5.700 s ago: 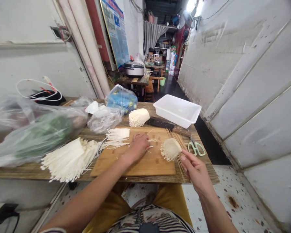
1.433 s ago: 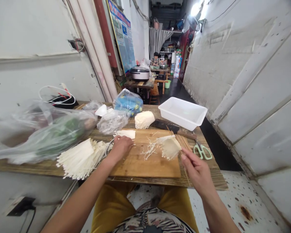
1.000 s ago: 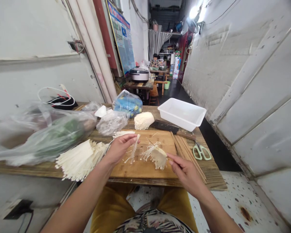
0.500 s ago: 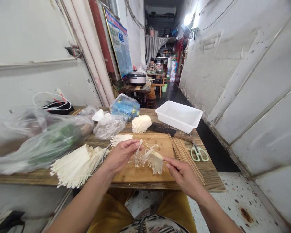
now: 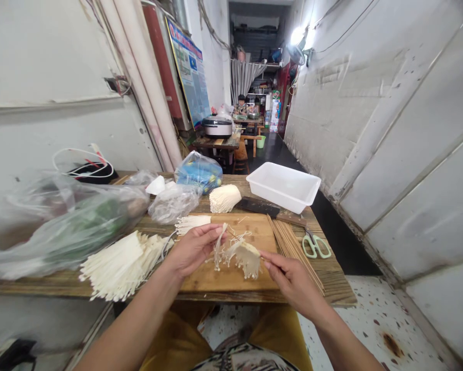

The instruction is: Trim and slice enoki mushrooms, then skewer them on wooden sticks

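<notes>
Over the wooden cutting board, my right hand pinches the near end of a thin skewer that carries a fan of enoki mushrooms. My left hand is closed on a small strand of enoki at the skewer's other end. Loose stems hang between the two. A larger pile of enoki lies left of the board, beside my left forearm. More enoki rests on the board's far left corner, and a thick bundle sits just behind the board.
Bamboo skewers lie along the board's right side, near green-handled scissors. A cleaver and a white plastic tray are behind. Plastic bags fill the left side. A person sits at a far table.
Both hands hold nearly the same place over the board. The view has shifted very slightly; the skewer and its mushrooms look almost unchanged.
</notes>
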A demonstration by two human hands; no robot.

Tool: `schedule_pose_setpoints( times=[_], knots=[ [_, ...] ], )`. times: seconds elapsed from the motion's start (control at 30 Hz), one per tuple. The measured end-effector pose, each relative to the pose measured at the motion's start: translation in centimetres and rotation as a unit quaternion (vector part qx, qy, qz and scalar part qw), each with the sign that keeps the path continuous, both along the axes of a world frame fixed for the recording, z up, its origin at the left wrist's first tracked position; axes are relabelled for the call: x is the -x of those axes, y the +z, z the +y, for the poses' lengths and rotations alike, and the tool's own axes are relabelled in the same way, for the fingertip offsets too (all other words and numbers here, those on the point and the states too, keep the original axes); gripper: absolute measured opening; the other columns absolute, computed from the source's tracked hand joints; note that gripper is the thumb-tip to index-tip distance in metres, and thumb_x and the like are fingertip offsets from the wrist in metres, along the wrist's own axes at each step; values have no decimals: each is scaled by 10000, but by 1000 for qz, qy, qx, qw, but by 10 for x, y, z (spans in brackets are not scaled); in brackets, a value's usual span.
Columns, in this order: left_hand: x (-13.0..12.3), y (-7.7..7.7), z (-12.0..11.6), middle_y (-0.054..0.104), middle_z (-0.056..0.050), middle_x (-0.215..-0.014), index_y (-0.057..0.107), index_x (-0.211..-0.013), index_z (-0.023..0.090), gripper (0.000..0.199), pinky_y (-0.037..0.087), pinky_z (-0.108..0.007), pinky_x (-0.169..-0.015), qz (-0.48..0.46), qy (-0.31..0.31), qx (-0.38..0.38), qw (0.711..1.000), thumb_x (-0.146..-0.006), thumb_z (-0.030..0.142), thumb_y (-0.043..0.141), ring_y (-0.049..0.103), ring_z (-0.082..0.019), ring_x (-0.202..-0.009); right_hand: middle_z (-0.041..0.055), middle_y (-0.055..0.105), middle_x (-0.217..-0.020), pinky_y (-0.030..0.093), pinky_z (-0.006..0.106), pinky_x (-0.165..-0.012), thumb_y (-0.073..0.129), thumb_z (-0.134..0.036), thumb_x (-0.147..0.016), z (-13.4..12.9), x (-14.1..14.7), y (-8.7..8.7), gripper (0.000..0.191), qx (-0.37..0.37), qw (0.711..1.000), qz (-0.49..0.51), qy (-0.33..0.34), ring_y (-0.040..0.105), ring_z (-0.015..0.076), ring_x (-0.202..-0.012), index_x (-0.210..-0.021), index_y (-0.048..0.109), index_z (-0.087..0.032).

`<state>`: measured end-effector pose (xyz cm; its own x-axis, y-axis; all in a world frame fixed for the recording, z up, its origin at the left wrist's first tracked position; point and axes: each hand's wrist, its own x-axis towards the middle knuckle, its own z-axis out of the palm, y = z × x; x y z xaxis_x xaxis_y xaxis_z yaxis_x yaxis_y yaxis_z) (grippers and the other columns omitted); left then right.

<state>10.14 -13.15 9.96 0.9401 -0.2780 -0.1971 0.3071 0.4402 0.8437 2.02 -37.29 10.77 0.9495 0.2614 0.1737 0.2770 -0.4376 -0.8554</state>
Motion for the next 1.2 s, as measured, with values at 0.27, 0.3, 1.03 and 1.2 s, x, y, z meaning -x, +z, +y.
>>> schedule_pose_setpoints(
  times=[0.27,0.3,1.03,1.2],
  knots=[
    [-1,-1,1,731,-40,-745,760,-828,126,371,508,-157,-669,4,-8,3,1000,-543,303,917,642,-86,-670,78,661,-1255,462,385,-1042,477,-321,-957,0,-1,2,382,6,1000,4,1,623,228,-1173,-1263,659,-185],
    [-1,-1,0,729,-39,-740,760,-825,126,367,507,-156,-667,3,-9,3,1000,-545,305,916,640,-85,-666,73,661,-1256,462,382,-1042,475,-319,-958,0,-1,1,379,5,1000,4,3,623,225,-1173,-1265,658,-192],
    [2,2,-4,720,-23,-682,772,-769,151,380,489,-190,-646,-10,-4,-26,1000,-490,358,928,618,-93,-635,108,674,-1231,465,386,-1027,453,-323,-956,2,0,0,410,7,1000,5,-3,635,229,-1146,-1275,650,-156],
    [2,0,-7,733,-21,-715,780,-775,166,386,476,-202,-687,-30,10,-36,999,-480,368,928,618,-96,-672,97,733,-1065,485,379,-995,439,-314,-955,3,1,-1,418,8,1000,0,-12,658,232,-1089,-1275,652,-151]
  ],
)
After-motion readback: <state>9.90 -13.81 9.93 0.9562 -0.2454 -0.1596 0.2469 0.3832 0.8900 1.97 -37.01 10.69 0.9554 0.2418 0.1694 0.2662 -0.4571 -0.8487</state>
